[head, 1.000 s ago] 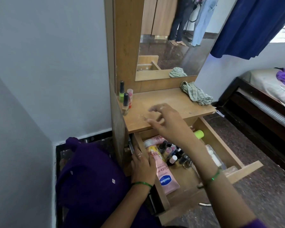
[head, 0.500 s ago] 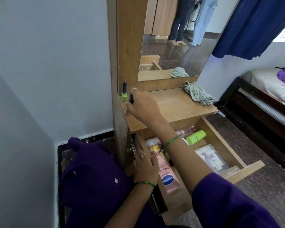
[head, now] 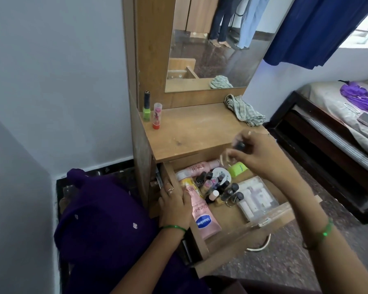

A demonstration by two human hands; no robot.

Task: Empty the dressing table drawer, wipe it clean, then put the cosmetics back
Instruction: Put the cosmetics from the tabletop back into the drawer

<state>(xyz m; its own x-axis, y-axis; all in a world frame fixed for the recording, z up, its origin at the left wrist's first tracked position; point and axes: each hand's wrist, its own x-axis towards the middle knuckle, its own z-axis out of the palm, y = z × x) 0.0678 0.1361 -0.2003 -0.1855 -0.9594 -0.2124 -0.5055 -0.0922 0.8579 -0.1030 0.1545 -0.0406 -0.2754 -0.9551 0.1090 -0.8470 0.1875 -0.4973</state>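
While the drawer [head: 227, 228] stands pulled open and nearly full, the step in hand reads as emptying, early on. Right hand [head: 261, 153] hovers over the drawer's back right corner, fingers pinched on a small dark-capped bottle [head: 239, 146], blurred, probably nail polish. Left hand [head: 174, 205] lies flat on the drawer's left wall, fingers together, gripping nothing, likely steadying it.

Inside the drawer: pink Vaseline tube [head: 202, 215] along the left wall, a cluster of small nail polish bottles [head: 219, 189] in the middle, a clear plastic box [head: 256, 197] of pale tubes to the right, a lime green container [head: 238, 169] and a pink bottle [head: 200, 166] at the back, a white disc [head: 220, 174] between them.

Next move, judged: carry the pinched bottle up to the tabletop [head: 196, 128] above the drawer and stand it upright; narrow base, tips easily, so set it down gently.

On that tabletop, above the drawer: green nail polish bottle [head: 146, 107] and a red-based lip balm stick [head: 157, 116] at the back left, both upright, just beside each other; crumpled striped cloth [head: 244, 110] at the back right, presumably for wiping. Mirror [head: 210, 49] rises behind. Beyond the drawer's right: blue curtain [head: 319, 28], bed [head: 338, 115] with purple cloth, speckled floor [head: 285, 262]. Left of the drawer: plain pale wall [head: 57, 77].
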